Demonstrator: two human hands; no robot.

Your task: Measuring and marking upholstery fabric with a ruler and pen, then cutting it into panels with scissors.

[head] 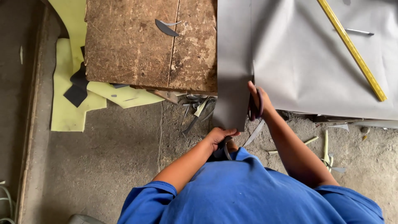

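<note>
Hiding scissor blades [253,79] behind grey sheet [233,62]

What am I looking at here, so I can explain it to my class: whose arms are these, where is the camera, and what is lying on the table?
There is no machine. The one picture comes from a camera worn on a person's head, looking straight down, so you see their blue shirt and both bare arms. The left hand pinches the hanging end of a grey strip. The right hand works scissors at the seam between that strip and the large grey sheet spread on the table. On the sheet lie a yellow ruler and a pen. To the left is a worn wooden board with a dark offcut on it. Yellow foam pieces and scraps lie on the concrete floor.
</note>
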